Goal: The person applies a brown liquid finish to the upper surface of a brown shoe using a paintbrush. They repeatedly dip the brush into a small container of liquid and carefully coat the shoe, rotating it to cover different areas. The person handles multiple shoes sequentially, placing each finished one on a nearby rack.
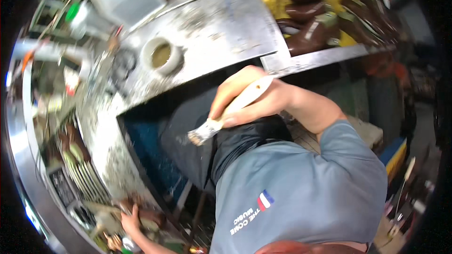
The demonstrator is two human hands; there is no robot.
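My right hand (249, 96) is closed round the pale handle of a flat paintbrush (242, 99). Its whitish, crusted bristle end (201, 133) points down and left, above my dark-clothed lap. At the lower left, my left hand (130, 219) grips a glossy brown shoe (151, 217), partly hidden and blurred. Beyond the brush, a pale round pot (149, 49) with murky yellowish liquid stands on the stained metal bench (226, 28).
Large translucent plastic jugs (125, 0) and a green-capped bottle (87, 19) stand at the back left. Several shiny brown shoes (310, 30) lie on yellow material at the far right. More brown pieces (73, 143) sit by a ribbed rack (87, 178) on the left.
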